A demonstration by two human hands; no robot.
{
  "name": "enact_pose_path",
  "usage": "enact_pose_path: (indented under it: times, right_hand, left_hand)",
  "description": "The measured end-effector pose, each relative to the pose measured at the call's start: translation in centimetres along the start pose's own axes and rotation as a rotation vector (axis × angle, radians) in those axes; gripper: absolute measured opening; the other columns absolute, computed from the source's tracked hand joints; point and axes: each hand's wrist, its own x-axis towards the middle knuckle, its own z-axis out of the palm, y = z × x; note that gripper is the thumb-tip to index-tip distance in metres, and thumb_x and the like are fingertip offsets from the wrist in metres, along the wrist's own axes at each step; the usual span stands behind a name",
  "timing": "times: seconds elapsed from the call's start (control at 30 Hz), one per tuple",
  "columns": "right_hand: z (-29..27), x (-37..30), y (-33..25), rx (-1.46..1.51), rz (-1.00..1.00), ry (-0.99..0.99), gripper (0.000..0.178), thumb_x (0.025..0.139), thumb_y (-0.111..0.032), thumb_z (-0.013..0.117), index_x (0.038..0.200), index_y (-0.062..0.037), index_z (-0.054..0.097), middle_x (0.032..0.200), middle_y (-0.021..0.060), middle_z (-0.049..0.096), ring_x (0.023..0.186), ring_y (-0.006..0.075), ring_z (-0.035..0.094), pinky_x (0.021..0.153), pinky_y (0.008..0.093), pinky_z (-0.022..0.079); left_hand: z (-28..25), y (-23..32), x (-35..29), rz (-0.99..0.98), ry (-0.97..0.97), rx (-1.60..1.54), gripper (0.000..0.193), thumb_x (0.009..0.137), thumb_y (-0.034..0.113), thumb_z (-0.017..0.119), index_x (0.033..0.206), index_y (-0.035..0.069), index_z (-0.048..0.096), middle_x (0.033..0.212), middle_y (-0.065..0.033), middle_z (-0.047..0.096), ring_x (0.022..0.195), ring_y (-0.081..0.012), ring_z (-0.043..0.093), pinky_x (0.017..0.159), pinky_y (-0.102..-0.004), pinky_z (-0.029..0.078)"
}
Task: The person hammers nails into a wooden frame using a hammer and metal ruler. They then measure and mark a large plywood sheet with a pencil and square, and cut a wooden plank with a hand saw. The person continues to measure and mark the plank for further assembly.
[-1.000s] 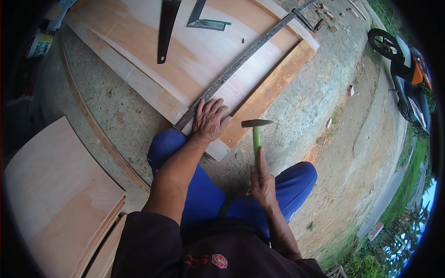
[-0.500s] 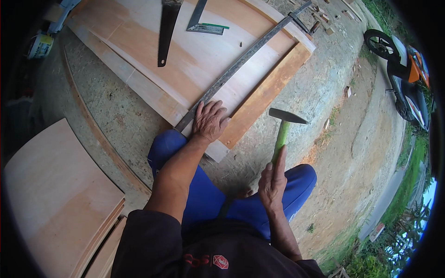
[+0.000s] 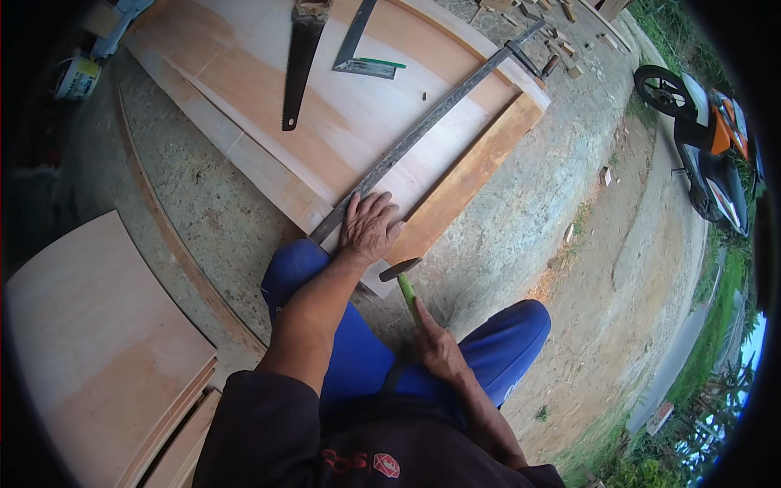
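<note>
My left hand [image 3: 370,228] lies with its fingers stretched out on the near end of a pale plywood panel [image 3: 260,77]. It is between a long dark metal bar clamp [image 3: 419,122] and a brown wooden board [image 3: 468,179] set along the panel's right edge. In my right hand [image 3: 440,351] is a hammer [image 3: 407,290] with a green handle, gripped low down. The hammer's dark head is over or against the near end of the brown board; contact cannot be made out.
A handsaw [image 3: 303,69] and a try square [image 3: 355,61] with a green pencil lie on the panel. Plywood sheets [image 3: 106,342] are stacked at the left. Wood offcuts [image 3: 561,41] litter the ground beyond, and a motorbike [image 3: 708,138] stands at far right.
My right hand has brought the hammer left and down, from beside the board to its near end. My left hand keeps its place on the panel. The view has shifted slightly.
</note>
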Motion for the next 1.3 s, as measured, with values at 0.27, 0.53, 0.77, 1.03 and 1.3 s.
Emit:
enact_pose_path:
  times: [0.27,0.53,0.77,1.03,1.3]
  right_hand:
    - [-13.6,5.0,1.0,-0.382,-0.072,0.166,0.066,0.097,-0.009,0.058,0.155,-0.0050,0.029,0.103,0.0287,0.067,0.087,0.0466,0.067,0.073,0.0527,0.056]
    - [-24.6,16.5,-0.5,-1.022,0.085,-0.316,0.063,0.098,-0.008,0.044,0.158,-0.0067,0.026,0.088,0.0176,0.069,0.072,0.0330,0.071,0.065,0.0458,0.059]
    - [-26.5,21.7,-5.4,-0.954,0.167,-0.507,0.047,0.101,-0.011,0.048,0.145,0.0017,0.045,0.092,0.0120,0.073,0.083,0.0283,0.075,0.069,0.0414,0.061]
    - [-24.5,18.8,-1.4,-0.546,0.358,-0.284,0.044,0.103,-0.014,0.040,0.145,-0.0039,0.044,0.104,0.0177,0.072,0.095,0.0314,0.073,0.078,0.0451,0.060]
    - [-20.1,8.5,4.6,1.044,1.053,0.318,0.011,0.097,-0.014,0.049,0.104,-0.0058,0.049,0.065,0.0090,0.052,0.044,0.0194,0.048,0.037,0.0336,0.039]
  left_hand:
    - [-1.4,0.4,0.6,-0.013,-0.058,0.001,0.041,0.095,0.038,0.058,0.127,0.013,0.061,0.147,-0.0076,0.050,0.141,-0.0256,0.038,0.121,-0.0563,0.016]
    - [-1.1,1.1,0.5,-0.043,-0.145,0.049,0.045,0.097,0.035,0.053,0.136,0.012,0.056,0.153,-0.0079,0.045,0.144,-0.0267,0.036,0.121,-0.0579,0.014]
    - [-2.0,1.8,0.6,-0.070,-0.275,0.134,0.049,0.098,0.034,0.052,0.141,0.013,0.050,0.157,-0.0078,0.040,0.147,-0.0278,0.032,0.121,-0.0579,0.010]
    - [-10.3,8.8,4.6,-0.387,-0.519,-0.123,0.053,0.098,0.026,0.054,0.146,0.005,0.047,0.150,-0.0178,0.048,0.140,-0.0359,0.044,0.116,-0.0551,0.032]
    - [-25.5,21.0,-2.3,-0.646,-0.598,-0.673,0.050,0.103,0.036,0.050,0.136,-0.001,0.056,0.127,-0.0253,0.065,0.123,-0.0346,0.061,0.103,-0.0388,0.047]
